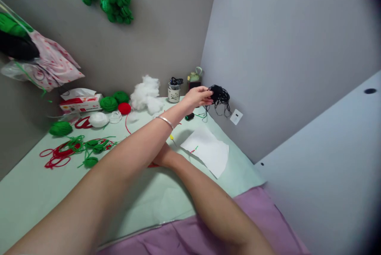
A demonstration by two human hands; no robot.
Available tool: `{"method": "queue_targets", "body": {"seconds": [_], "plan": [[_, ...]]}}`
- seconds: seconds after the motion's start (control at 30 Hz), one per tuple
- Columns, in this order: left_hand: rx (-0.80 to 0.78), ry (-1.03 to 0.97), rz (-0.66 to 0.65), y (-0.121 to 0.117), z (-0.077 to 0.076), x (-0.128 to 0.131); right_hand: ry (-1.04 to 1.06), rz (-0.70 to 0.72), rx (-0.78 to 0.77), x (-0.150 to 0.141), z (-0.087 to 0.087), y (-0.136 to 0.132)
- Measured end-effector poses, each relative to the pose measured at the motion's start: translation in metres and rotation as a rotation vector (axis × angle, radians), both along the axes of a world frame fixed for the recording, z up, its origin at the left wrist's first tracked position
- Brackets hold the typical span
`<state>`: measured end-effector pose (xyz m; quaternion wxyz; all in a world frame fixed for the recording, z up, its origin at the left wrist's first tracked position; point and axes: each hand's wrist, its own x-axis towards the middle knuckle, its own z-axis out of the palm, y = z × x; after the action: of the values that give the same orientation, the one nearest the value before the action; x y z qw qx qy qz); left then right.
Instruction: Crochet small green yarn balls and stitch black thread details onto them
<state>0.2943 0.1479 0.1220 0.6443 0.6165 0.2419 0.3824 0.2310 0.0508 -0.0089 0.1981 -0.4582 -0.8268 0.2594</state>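
My left hand (199, 97) reaches across to the far right of the table, its fingers closed on a tangled bundle of black yarn (219, 95). Loose strands hang from the bundle in front of the wall. My right hand (163, 155) rests low on the table, mostly hidden behind my left forearm. A bit of something red (153, 165) shows beside it; whether the hand grips it is hidden. Just beyond is a yellow-handled tool (172, 138) with a thin metal shaft. White paper (210, 152) lies to the right, with short red and green yarn scraps on it.
Green yarn balls (108, 103), a red ball (124, 108), a white ball (99, 120), white stuffing (145, 94) and a tissue box (81, 103) line the back. Red cords (59, 155) and green pieces (91, 162) lie left. A jar (174, 92) stands near the corner.
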Motion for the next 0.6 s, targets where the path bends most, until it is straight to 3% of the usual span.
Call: {"method": "queue_targets", "body": {"seconds": [0.1,0.23,0.37,0.47,0.6], "plan": [[0.001,-0.098,0.035,0.002,0.020,-0.049,-0.081,0.009,0.038,0.000,0.003,0.001],[0.099,-0.187,0.179,0.009,0.044,-0.145,-0.109,0.045,0.108,0.001,0.002,0.001],[0.286,0.145,0.606,0.010,0.057,-0.260,-0.116,0.050,0.144,0.000,0.000,0.000],[0.277,0.322,0.773,0.006,0.055,-0.346,-0.122,0.051,0.150,-0.003,-0.002,-0.002],[0.225,0.736,0.915,-0.002,0.037,-0.439,-0.126,0.058,0.140,-0.006,-0.002,-0.004]]}}
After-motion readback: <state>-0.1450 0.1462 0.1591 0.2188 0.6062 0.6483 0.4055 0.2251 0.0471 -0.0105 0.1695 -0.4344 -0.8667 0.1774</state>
